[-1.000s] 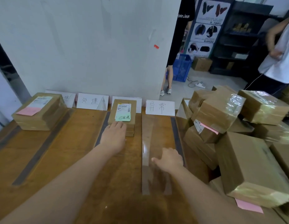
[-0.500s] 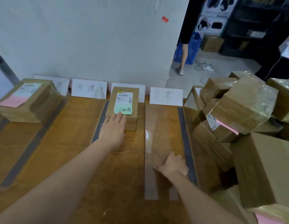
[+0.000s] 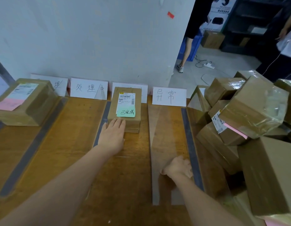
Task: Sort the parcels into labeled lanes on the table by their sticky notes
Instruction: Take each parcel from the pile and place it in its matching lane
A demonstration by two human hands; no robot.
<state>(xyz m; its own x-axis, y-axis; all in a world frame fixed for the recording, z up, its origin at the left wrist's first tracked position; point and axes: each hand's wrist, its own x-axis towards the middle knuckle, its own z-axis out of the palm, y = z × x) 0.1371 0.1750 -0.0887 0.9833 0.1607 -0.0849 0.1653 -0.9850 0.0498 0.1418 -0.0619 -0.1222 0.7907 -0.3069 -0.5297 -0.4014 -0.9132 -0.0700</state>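
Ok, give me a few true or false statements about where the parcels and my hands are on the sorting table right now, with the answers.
1. The left hand touches the near edge of the green-note parcel with straight fingers. True.
2. The far-left parcel carries a green note. False: it carries a pink note.
3. The right hand grips a parcel. False: it rests on the table with curled fingers and holds nothing.
4. The unsorted pile of parcels sits at the table's right side. True.
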